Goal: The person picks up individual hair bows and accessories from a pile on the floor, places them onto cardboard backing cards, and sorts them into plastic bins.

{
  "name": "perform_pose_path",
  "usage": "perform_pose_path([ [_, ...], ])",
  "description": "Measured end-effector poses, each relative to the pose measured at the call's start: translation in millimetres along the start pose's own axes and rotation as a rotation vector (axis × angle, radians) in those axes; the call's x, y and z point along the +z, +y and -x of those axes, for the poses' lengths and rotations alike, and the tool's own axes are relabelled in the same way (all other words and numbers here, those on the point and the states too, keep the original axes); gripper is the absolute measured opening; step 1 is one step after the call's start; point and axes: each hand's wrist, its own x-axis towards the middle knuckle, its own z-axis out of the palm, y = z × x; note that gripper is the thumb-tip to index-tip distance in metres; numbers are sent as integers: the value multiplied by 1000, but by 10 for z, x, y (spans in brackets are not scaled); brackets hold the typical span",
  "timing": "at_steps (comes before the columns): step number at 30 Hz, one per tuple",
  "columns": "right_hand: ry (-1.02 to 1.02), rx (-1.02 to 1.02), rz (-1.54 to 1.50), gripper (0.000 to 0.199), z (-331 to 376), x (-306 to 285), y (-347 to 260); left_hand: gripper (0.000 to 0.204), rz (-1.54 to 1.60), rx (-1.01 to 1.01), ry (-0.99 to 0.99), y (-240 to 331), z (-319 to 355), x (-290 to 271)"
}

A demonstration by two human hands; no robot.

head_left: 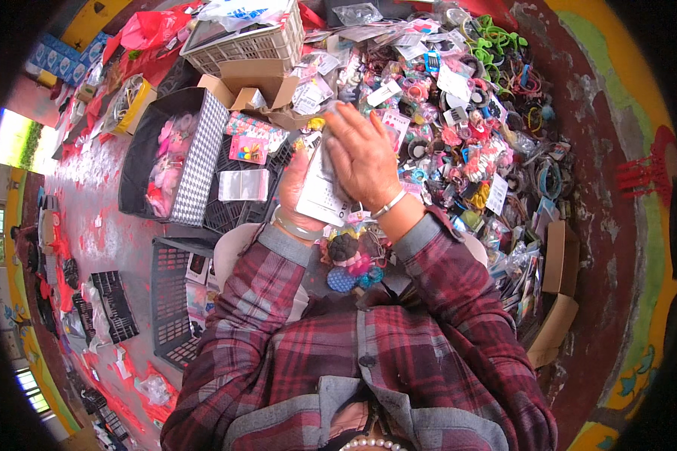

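Note:
A white printed card packet point(323, 197), partly wrapped in clear plastic, stands tilted between my two hands above my lap. My left hand point(293, 182) supports it from the left side, closed around its edge. Across the packet's upper part lies my right hand point(362, 156), fingers close together and bent over it, covering much of it. A small yellow piece point(316, 123) shows beside the right fingertips. Below the hands, on my lap, rest a dark scrunchie point(344, 248) and a blue dotted round piece point(341, 281).
A large heap of packaged hair accessories point(459, 128) spreads ahead and right. To the left are a houndstooth-sided box point(201, 161) with pink items, clear plastic bags point(244, 185), a dark crate point(171, 301) and an opened cardboard box point(259, 79). Behind stands a beige crate point(282, 41).

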Motion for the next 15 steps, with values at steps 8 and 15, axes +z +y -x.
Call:
perform_pose_path([
  [8, -5, 364, -274, 28, -42, 46, 244, 61, -5, -147, -41, 251, 80, -276],
  [15, 352, 759, -812, 27, -64, -53, 584, 71, 76, 67, -171, 360, 86, 259],
])
